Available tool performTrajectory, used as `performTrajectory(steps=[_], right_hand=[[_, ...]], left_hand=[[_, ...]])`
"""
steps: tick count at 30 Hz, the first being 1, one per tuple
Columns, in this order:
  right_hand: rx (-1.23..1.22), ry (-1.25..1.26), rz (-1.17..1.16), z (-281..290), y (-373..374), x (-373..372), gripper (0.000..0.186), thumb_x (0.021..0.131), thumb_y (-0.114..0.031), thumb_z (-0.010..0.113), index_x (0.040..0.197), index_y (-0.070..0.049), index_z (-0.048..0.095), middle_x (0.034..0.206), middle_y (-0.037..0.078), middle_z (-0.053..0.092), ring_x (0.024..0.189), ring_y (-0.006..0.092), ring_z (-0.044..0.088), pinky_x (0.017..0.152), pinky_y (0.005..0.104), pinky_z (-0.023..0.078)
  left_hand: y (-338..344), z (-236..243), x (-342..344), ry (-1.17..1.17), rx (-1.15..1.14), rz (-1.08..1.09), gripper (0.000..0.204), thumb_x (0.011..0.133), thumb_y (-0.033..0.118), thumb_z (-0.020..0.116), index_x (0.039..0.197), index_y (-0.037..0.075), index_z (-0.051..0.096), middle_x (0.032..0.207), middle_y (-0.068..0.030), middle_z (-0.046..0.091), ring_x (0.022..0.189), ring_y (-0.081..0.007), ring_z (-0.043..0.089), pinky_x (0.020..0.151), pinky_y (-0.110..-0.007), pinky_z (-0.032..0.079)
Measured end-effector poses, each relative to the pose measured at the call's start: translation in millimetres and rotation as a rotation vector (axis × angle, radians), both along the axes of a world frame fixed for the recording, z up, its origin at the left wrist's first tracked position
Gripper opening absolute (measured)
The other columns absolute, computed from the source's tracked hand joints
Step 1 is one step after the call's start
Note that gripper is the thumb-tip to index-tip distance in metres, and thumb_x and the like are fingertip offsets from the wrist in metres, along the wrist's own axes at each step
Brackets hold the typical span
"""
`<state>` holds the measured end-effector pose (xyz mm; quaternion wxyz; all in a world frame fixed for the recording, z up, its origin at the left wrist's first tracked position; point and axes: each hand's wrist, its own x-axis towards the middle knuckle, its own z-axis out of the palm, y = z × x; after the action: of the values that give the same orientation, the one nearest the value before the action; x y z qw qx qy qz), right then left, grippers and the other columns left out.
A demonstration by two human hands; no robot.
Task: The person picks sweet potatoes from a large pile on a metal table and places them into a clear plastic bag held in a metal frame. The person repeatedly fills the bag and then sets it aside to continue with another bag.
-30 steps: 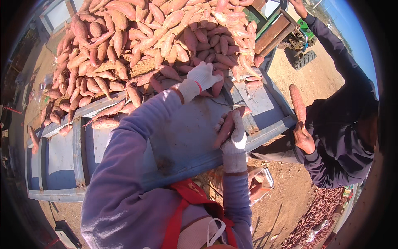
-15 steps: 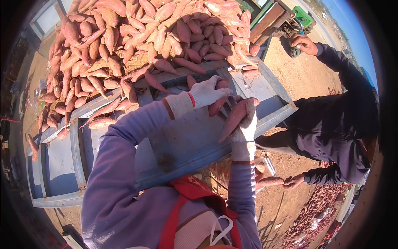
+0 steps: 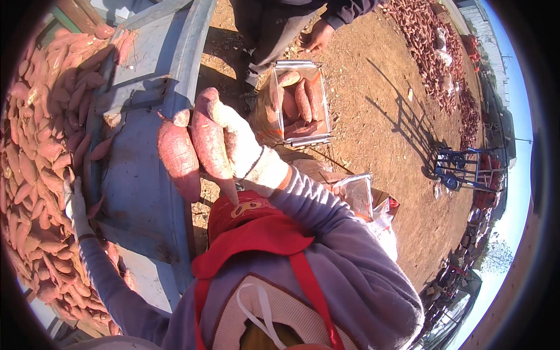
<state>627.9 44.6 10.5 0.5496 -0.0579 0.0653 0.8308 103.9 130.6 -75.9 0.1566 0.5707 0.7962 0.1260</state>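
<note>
My right hand (image 3: 240,143), in a white knit glove, grips a pair of pinkish sweet potatoes. The slimmer sweet potato (image 3: 210,143) lies against my fingers, and a plumper sweet potato (image 3: 177,157) hangs beside it. A small rounded end (image 3: 182,118) shows between them; whether it is a fingertip or another root I cannot tell. My left hand (image 3: 76,204), also gloved, reaches to the edge of the big sweet potato pile (image 3: 41,198), its fingers stretched out among the roots. No sweet potato shows lifted in it.
A blue-grey metal table (image 3: 131,198) stands between the pile and my body. Beyond it an open bag (image 3: 326,105) on a frame holds several sweet potatoes. Nearby are a co-worker's hand (image 3: 319,36), another bag (image 3: 353,195) and a blue hand truck (image 3: 458,169).
My view has swung right. My hands, together over the table before, are now apart: the right has brought sweet potatoes toward the bags, the left has gone to the pile.
</note>
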Motion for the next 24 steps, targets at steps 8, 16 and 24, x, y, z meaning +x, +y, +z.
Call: performTrajectory(steps=[8,16,24], right_hand=[[0.016,-0.932,-0.242,-88,-78,224,0.051,0.097,-0.051,0.047,0.096,-0.003,0.063,0.084,0.014,0.064,0.085,0.0238,0.063,0.082,0.0325,0.05],[-0.528,-1.507,-0.132,-211,-37,290,0.089,0.081,-0.056,0.07,0.147,-0.006,0.038,0.137,0.011,0.053,0.123,0.0254,0.049,0.091,0.0389,0.045],[-0.251,-0.885,-0.175,-154,-112,276,0.048,0.095,-0.039,0.062,0.13,-0.008,0.054,0.119,0.008,0.059,0.103,0.0207,0.061,0.083,0.0375,0.053]], left_hand=[[-19,76,34,-0.487,0.408,0.104,0.053,0.103,0.039,0.043,0.136,-0.003,0.051,0.123,-0.0115,0.06,0.108,-0.0211,0.057,0.096,-0.03,0.043],[-53,135,251,-0.343,0.439,-0.105,0.049,0.104,0.035,0.043,0.135,-0.002,0.051,0.127,-0.0129,0.057,0.108,-0.0197,0.057,0.095,-0.03,0.044],[-98,82,502,-1.355,-0.236,-0.172,0.043,0.101,0.033,0.051,0.129,0.001,0.053,0.102,-0.0113,0.062,0.087,-0.0205,0.064,0.077,-0.034,0.056]])
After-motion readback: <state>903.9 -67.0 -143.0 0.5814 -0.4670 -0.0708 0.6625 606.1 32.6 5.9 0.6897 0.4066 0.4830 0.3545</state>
